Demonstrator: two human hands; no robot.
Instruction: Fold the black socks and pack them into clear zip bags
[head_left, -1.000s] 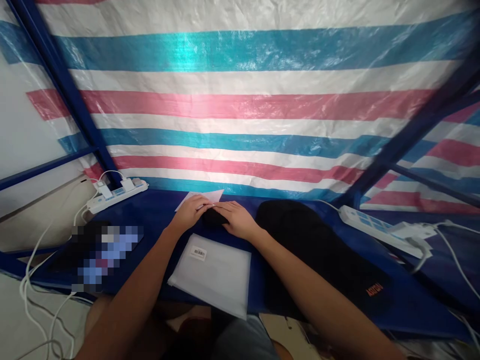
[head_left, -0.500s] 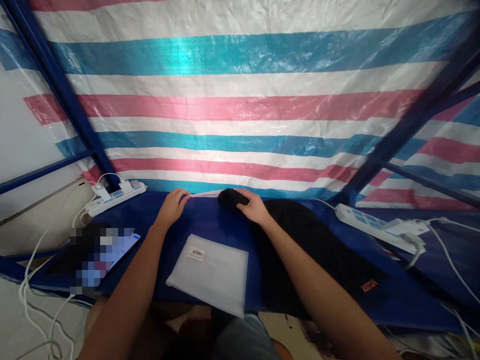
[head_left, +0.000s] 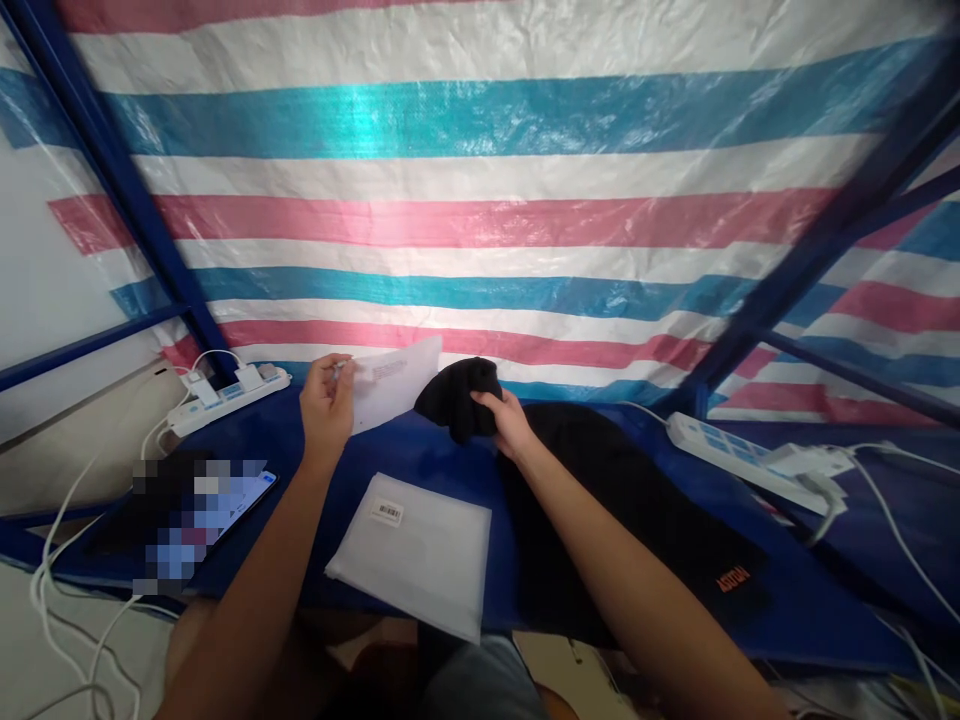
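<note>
My left hand (head_left: 328,400) is closed on the left edge of a translucent plastic bag (head_left: 397,382), which hangs tilted above the back of the blue table (head_left: 300,520). In my right hand (head_left: 508,422) is a bunched black cloth (head_left: 459,398), just right of the bag and close to its edge. Whether the cloth touches the bag I cannot tell. Beneath my hands lies a flat white frosted packet (head_left: 420,560) with a barcode label (head_left: 387,512). A larger black cloth (head_left: 637,510) with orange lettering is spread under my right forearm.
At the left are a phone (head_left: 217,515) with a lit, blurred screen and a white power strip (head_left: 225,398) with plugs. Another power strip (head_left: 750,460) with cables lies at the right. Blue metal posts (head_left: 780,265) and a striped plastic sheet (head_left: 480,220) stand behind the table.
The plastic bag has been raised and turned, so its face now shows. Both hands have lifted slightly, my left hand shifting left. The black cloth in my right hand hangs more loosely.
</note>
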